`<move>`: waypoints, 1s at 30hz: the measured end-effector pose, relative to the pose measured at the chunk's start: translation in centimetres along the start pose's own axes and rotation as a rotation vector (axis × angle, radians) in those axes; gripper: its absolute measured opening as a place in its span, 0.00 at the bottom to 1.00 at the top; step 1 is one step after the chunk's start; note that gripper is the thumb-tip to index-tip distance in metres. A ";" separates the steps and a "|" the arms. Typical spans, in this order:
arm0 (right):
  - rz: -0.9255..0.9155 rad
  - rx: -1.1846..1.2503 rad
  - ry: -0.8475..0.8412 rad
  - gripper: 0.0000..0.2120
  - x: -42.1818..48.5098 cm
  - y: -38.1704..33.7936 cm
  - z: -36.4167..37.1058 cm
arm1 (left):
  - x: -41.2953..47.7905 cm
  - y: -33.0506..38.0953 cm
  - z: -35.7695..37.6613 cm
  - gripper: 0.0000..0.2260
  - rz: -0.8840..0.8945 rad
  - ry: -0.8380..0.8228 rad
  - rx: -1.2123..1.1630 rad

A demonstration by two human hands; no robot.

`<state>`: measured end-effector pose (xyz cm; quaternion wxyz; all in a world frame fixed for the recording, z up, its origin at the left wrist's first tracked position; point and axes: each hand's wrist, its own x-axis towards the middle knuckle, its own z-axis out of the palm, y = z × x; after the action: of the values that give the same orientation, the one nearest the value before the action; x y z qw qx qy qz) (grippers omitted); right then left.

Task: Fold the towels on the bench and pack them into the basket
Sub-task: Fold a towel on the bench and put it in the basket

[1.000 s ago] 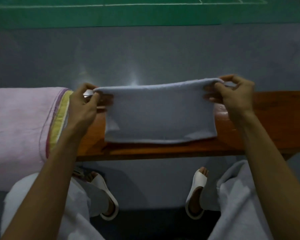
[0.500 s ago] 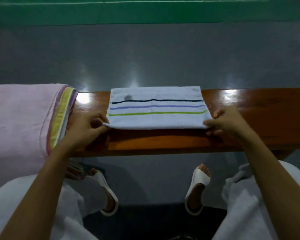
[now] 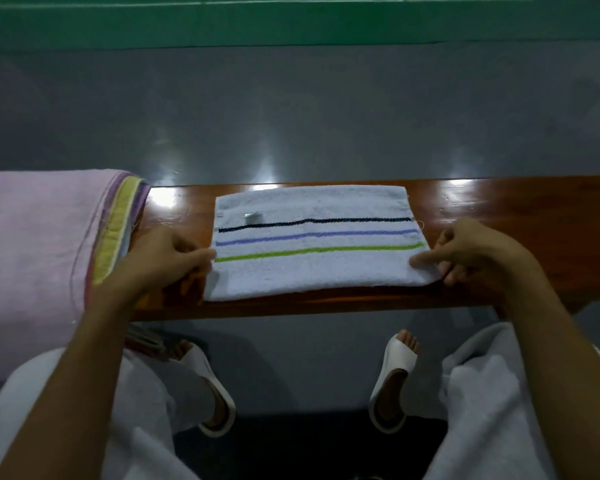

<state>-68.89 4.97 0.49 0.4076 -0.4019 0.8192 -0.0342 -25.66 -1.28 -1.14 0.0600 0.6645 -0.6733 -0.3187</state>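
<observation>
At the near edge of the glossy brown wooden surface [image 3: 516, 209], the person's left hand [image 3: 167, 261] pinches the left border of a folded white terry towel [image 3: 312, 273]. Its thumb lies on top and its fingers are curled at the edge. The right hand [image 3: 471, 254] grips the towel's near right corner, with one finger stretched flat on the cloth and the others curled against the edge.

The towel lies flat as a wide rectangle across the middle of the surface, its far edge close to the far rim. Three stripes run lengthwise: black farthest, blue between, green nearest. A small grey label [image 3: 253, 217] sits just beyond the black stripe near the left end.

Left of the left hand, a pink towel [image 3: 32, 244] with a yellow and purple border drapes over the surface and hangs down its near side, apart from the white one. Below the surface, white open-toed slippers [image 3: 394, 368] rest on the grey floor [image 3: 291, 116]. A green court strip [image 3: 291, 22] runs beyond.
</observation>
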 end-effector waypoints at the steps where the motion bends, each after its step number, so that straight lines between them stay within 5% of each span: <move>1: -0.026 0.006 0.108 0.17 0.6 -0.2 0.0 | 0.7 0.5 0.6 0.08 0.022 0.119 -0.006; 5: -0.372 -0.025 0.543 0.14 3.0 -2.2 0.9 | 3.3 2.5 2.9 0.14 0.181 0.296 -0.092; 8: -0.552 -0.040 0.503 0.18 4.5 -3.4 2.4 | 4.7 2.7 4.2 0.21 0.168 0.328 0.015; 13: -0.519 -0.165 0.427 0.27 5.4 -3.3 2.6 | 5.1 2.1 3.6 0.21 0.141 0.285 0.003; 19: -0.546 -0.257 0.468 0.11 4.6 -3.4 2.7 | 4.1 2.3 4.1 0.09 0.190 0.332 0.007; 30: -0.535 -0.305 0.432 0.09 4.2 -2.3 2.7 | 2.5 1.5 4.9 0.12 0.293 0.365 0.172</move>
<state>-67.04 1.22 -3.11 0.1375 -0.6412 0.7482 -0.1008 -29.70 -1.98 -5.13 0.1692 0.6089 -0.7652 -0.1227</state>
